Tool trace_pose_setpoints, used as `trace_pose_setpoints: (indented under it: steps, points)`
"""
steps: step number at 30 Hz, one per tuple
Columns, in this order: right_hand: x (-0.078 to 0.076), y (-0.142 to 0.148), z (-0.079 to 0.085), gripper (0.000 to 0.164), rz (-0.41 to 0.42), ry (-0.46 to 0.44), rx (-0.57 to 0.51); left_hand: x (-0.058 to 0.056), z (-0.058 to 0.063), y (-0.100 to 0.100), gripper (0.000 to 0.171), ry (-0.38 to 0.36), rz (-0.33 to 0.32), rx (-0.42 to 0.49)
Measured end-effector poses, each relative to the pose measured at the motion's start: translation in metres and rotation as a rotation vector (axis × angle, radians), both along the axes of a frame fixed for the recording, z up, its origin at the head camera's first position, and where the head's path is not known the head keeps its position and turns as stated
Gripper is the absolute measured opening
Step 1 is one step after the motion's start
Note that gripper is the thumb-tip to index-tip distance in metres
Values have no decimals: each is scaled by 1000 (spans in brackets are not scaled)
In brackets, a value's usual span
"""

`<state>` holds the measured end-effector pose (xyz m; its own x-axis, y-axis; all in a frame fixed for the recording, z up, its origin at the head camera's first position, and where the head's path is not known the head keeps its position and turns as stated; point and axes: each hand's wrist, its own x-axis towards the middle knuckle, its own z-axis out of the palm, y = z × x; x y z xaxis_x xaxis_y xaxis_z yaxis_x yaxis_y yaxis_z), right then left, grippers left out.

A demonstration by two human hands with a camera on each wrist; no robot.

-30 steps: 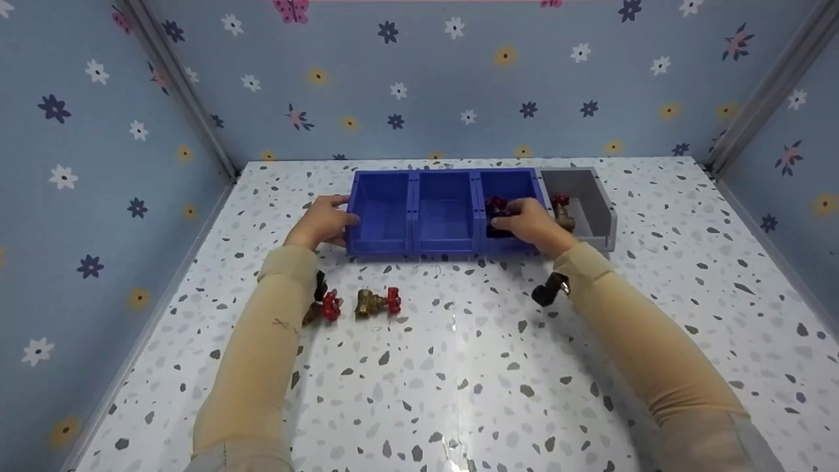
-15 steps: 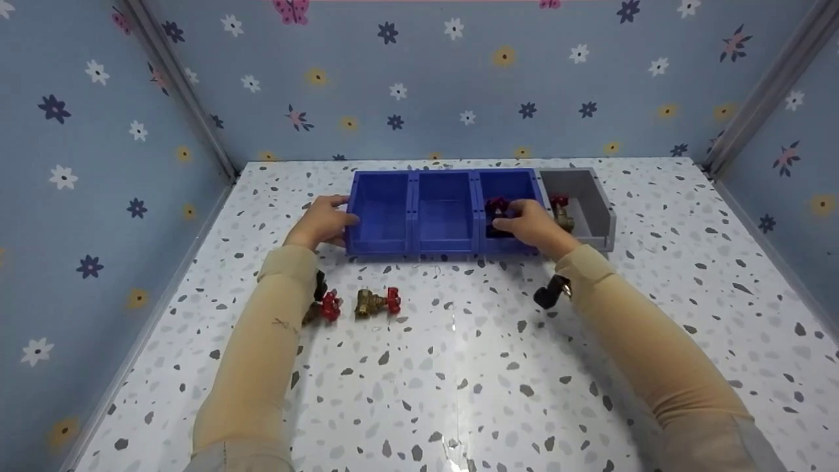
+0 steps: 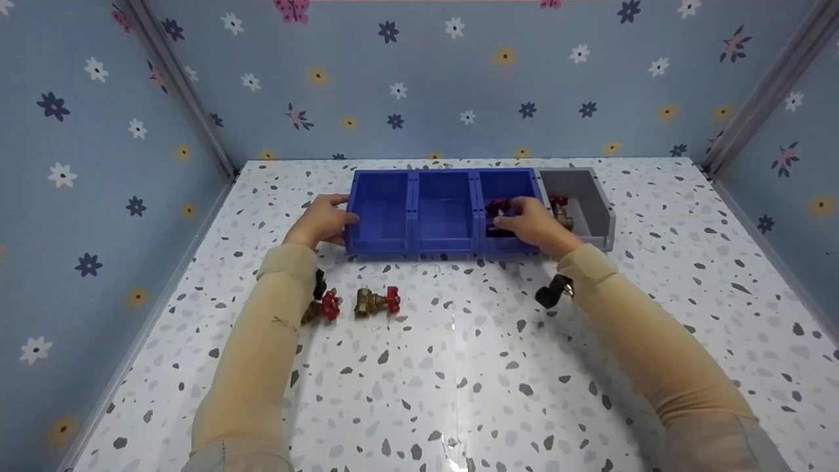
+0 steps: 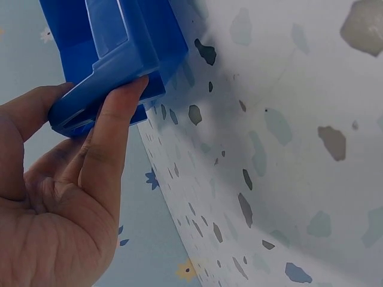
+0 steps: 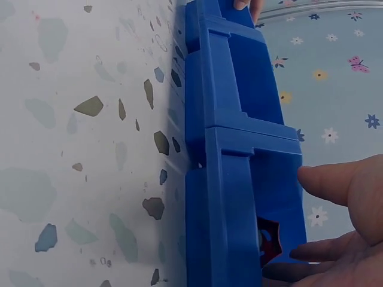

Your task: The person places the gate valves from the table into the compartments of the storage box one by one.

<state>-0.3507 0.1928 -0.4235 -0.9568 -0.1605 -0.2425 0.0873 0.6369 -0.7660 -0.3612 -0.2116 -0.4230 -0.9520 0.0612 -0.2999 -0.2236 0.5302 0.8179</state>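
Three blue bins (image 3: 446, 246) and one grey bin (image 3: 599, 213) stand in a row on the surface (image 3: 498, 367). The left hand (image 3: 319, 221) pinches the leftmost bin (image 3: 380, 246) by its wall; the right hand (image 3: 536, 227) — fingers spread — is in the third bin (image 3: 508, 246), beside a red-handled valve (image 5: 274, 244), contact unclear.

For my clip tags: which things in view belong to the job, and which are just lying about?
Likely the job: blue bins, grey bin, red-handled valves (binned and loose), left hand, right hand.
Just surroundings: speckled tabletop, floral walls; nothing stray seen.
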Motion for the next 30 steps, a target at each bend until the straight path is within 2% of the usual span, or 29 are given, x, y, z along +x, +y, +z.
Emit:
trace_pose_setpoints:
  steps: [12,19,22,30]
  points:
    - [8,1,15,79,4,25,-39,0,-1,-1,67,0,16,-6]
    - [18,4,26,82,13,62,-26,4,3,0,68,10,-23,67]
    - [19,6,29,82,11,83,-36,5,4,0,68,11,-25,71]
    - [22,11,32,82,-20,99,-68,1,1,-1,68,5,-18,55]
